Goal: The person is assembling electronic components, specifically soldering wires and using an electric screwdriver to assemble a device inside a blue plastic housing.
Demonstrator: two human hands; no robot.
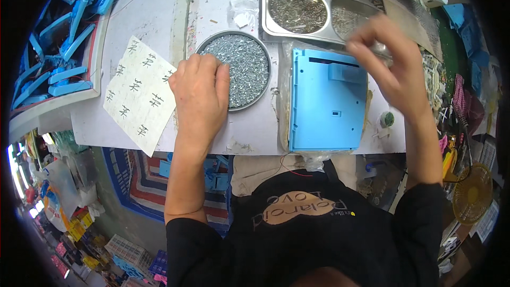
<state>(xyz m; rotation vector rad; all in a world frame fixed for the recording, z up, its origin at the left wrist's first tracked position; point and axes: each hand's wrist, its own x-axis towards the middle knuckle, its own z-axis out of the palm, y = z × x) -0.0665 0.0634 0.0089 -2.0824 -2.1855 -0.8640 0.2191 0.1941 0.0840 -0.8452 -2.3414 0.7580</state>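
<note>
A round grey dish (267, 56) full of small silver screws (241, 69) sits on the table. At its left side is my left hand (199, 93), fingers curled over the rim; whatever they hold, if anything, is hidden. A light blue plastic casing (325, 111) lies flat before me, with a dark slot along its far edge and a raised block at the upper right. My right hand (388, 61) hovers above the casing's far right corner, near the metal tray. Its thumb and fingers are bent together and slightly blurred; anything between them is too small to make out.
A metal tray (273, 32) with compartments of small parts stands at the back. White paper with handwritten marks (139, 93) lies left of the dish. Blue plastic parts (69, 82) fill a box at far left. A small green-topped item (387, 119) sits right of the casing.
</note>
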